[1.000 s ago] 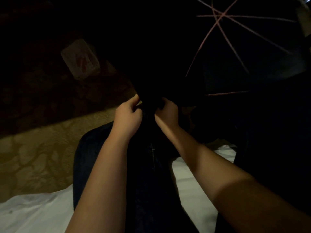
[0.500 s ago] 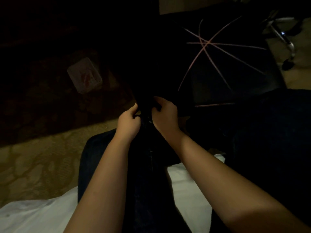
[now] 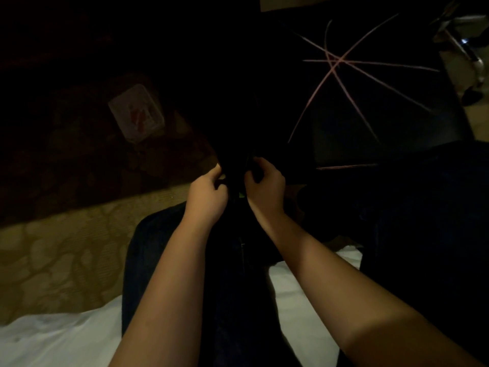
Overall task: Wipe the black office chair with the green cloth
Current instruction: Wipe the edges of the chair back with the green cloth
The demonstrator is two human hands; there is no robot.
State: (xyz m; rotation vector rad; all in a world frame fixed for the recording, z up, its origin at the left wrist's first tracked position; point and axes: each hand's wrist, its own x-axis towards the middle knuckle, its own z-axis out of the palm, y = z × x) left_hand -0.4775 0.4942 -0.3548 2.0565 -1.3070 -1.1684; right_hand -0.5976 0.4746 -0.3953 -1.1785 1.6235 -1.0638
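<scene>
1. Your fingers are curled in on both hands. The left hand and right hand sit just beside each other, each pinching the same dark material that rises between them.
2. A small sliver of the green cloth shows low in the gap between your two hands. Whether the dark material you grip is more of that cloth in shadow, you cannot tell from this view.
3. The black office chair stands ahead and to your right, near your right hand. Its broad black surface is crossed by thin pink lines that meet at one point.
4. Beyond the chair's far right edge a chrome leg and a dark castor show against the pale floor.
5. Your forearms are bare and reach forward over your legs in dark trousers.
6. White bedding lies under your legs at the bottom of the view.
7. To your left is a patterned carpet, tan close by and dark red farther off.
8. On the dark part of the carpet lies a pale, flat packet with red marks, well apart from your hands.
</scene>
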